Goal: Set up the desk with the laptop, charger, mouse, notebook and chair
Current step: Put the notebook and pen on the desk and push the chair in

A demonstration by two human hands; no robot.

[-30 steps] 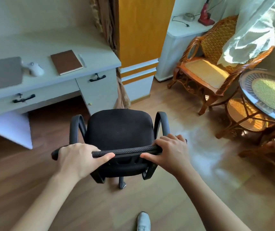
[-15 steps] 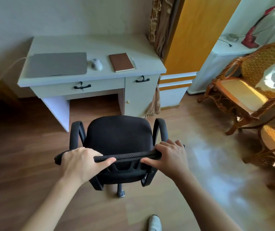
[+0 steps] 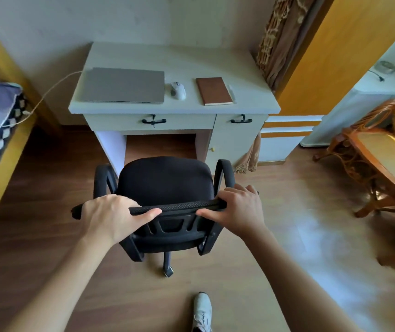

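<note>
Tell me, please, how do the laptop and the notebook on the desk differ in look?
The laptop is grey and the wider of the two; the notebook is brown and narrower. A cable leaves the laptop's left side; the notebook has none. The laptop lies left of the mouse, the notebook right. Both lie closed and flat.

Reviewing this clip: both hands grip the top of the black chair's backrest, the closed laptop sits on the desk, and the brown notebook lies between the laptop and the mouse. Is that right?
Not quite. In the head view the mouse lies between the laptop and the brown notebook; the notebook is the rightmost of the three on the desk. The rest stands: the left hand and right hand both grip the top of the black chair backrest, and the laptop is closed.
</note>
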